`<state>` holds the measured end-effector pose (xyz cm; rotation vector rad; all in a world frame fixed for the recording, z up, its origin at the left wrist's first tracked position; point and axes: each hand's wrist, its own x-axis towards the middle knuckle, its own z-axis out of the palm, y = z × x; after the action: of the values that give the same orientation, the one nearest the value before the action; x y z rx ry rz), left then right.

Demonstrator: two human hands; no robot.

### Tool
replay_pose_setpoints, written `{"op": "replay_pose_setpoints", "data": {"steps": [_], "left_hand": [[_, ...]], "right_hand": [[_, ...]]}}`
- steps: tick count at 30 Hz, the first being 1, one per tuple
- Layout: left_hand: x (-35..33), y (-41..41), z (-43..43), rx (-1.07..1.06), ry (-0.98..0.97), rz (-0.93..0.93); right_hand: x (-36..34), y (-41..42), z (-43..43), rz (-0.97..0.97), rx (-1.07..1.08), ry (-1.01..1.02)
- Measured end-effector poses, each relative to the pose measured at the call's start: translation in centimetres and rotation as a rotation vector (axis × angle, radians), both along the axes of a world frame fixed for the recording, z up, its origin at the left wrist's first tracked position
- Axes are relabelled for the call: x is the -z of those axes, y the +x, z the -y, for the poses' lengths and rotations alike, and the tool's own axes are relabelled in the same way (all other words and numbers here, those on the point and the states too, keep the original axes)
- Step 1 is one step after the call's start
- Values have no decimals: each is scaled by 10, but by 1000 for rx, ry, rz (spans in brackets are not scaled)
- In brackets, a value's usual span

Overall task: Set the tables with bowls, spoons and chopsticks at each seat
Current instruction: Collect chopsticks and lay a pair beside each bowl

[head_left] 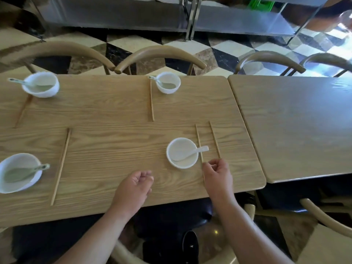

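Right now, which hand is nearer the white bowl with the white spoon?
Right. The right hand sits just right of the white bowl, fingers curled on the chopsticks' near ends; the left hand hovers farther off, below-left of it.

Right hand [217, 175] on chopsticks [214, 140], beside bowl [176, 145]

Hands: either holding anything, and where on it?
Right hand seemingly pinches the near ends of the two chopsticks lying right of the near bowl. Left hand, loosely curled, holds nothing.
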<state>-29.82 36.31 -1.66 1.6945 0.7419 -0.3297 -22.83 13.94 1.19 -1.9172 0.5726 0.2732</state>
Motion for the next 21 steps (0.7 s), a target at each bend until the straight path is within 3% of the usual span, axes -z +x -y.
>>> {"op": "replay_pose_setpoints", "data": {"steps": [5,12,21], "left_hand": [[6,48,58,-114,-40,-13],[14,89,70,-191,-114,-93],[33,88,54,-208,-223,-82]], "right_hand": [[10,70,59,-116,-162,-1],[34,116,37,-399,-389,240],[49,111,11,-409,-394,226]]}}
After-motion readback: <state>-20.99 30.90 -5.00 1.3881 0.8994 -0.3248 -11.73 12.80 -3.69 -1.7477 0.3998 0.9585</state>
